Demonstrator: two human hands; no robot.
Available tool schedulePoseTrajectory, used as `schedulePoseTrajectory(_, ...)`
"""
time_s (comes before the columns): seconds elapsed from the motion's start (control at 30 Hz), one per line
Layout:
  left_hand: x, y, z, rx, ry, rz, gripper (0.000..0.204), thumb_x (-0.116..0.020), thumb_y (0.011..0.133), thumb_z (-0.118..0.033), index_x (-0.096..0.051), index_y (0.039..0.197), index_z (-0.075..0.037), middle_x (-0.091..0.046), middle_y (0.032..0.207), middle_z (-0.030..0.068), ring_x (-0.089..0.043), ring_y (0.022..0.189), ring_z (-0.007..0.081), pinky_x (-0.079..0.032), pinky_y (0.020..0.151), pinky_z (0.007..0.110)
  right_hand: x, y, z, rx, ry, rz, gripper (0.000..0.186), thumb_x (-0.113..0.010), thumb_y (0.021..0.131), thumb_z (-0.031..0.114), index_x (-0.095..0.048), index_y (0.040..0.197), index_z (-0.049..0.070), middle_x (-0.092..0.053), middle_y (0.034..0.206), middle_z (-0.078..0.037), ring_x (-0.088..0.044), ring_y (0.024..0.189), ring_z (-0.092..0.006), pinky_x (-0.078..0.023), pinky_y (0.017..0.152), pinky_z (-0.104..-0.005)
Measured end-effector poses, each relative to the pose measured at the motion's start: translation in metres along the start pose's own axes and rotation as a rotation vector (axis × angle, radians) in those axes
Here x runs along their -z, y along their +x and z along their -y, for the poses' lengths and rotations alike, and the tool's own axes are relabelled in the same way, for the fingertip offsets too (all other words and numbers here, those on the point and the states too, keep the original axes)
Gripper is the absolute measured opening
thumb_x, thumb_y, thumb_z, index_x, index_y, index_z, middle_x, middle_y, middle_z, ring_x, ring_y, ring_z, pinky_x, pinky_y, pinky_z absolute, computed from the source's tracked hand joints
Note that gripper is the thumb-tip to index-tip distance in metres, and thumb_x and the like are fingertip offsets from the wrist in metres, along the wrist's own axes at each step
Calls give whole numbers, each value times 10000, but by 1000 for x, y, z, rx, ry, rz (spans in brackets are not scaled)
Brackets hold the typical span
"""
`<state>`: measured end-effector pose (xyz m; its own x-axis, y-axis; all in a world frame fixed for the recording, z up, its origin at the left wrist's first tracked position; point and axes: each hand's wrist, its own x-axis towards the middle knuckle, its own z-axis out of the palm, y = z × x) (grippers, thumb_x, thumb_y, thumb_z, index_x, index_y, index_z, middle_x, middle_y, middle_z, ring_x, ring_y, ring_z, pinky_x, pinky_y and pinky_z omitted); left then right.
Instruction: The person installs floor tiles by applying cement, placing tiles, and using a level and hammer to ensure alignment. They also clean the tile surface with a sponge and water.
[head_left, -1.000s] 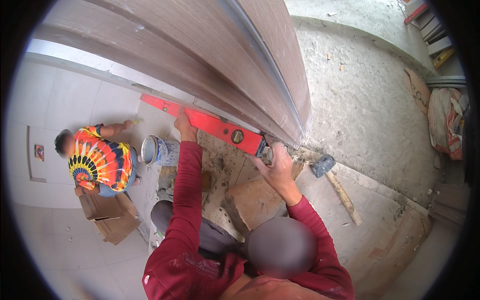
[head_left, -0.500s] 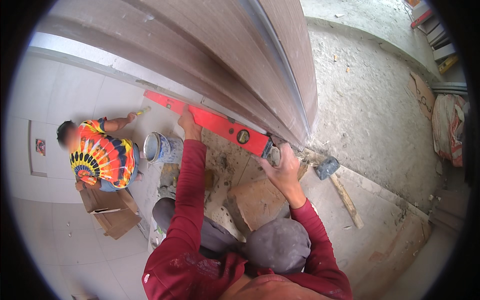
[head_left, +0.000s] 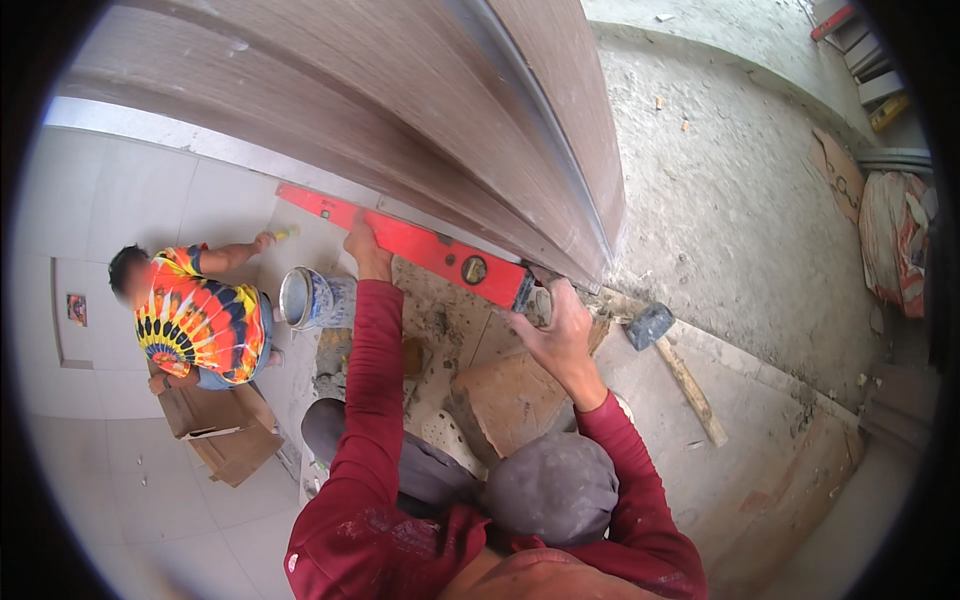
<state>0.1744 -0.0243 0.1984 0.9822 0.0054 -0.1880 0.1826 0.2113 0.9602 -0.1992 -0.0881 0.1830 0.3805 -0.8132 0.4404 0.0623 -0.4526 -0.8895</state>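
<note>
The left hand (head_left: 368,252) grasps the red level (head_left: 430,250) left of its midpoint. The right hand (head_left: 562,335) is at the level's right end, thumb and fingers curved; whether they grip it cannot be determined. The level is positioned along the base of the brown panel (head_left: 400,120). A slab (head_left: 515,395) lies between the forearms. The mallet (head_left: 674,365) rests right of the right hand. The bucket (head_left: 328,300) stands left of the left forearm. Beyond it, a co-worker (head_left: 205,325) extends one arm. A bag (head_left: 895,240) occupies the far right.
</note>
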Motion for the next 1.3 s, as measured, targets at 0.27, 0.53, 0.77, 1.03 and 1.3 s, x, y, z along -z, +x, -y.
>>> schedulePoseTrajectory(0.27,-6,-19,4,18,36,10,339,-611,1018,-143,-564,1231,116,-668,1161,183,-715,965,321,-637,806,498,9,-4,-4,-7,-51,24,576,-926,703,167,-621,1154,-21,-661,989,-167,-688,875,-315,-553,759,-378)
schedulePoseTrajectory(0.53,18,-11,40,43,-49,70,320,-605,1015,-132,-569,1229,102,-674,1182,179,-710,1004,322,-627,832,479,11,-22,-21,10,-62,4,595,-916,710,158,-602,1182,-22,-661,1014,-176,-688,905,-340,-557,774,-398)
schedulePoseTrajectory(0.77,10,-12,48,76,-61,14,323,-599,1003,-106,-565,1233,117,-677,1178,186,-714,997,321,-628,807,472,12,-19,-23,12,-67,11,596,-921,702,163,-594,1163,-27,-632,1007,-190,-661,897,-368,-535,752,-410)
schedulePoseTrajectory(1.03,17,-9,48,86,-130,101,367,-602,1005,-102,-530,1278,134,-666,1221,199,-712,1017,335,-632,830,494,15,-16,-23,23,-109,46,585,-915,701,149,-598,1151,-49,-619,993,-211,-646,900,-392,-525,765,-431)
schedulePoseTrajectory(1.3,17,-8,47,67,-133,120,377,-636,987,-86,-553,1291,119,-658,1236,196,-707,1024,339,-627,848,500,12,-12,-23,37,-96,30,588,-916,689,153,-603,1145,-44,-617,1000,-210,-642,908,-390,-530,786,-437)
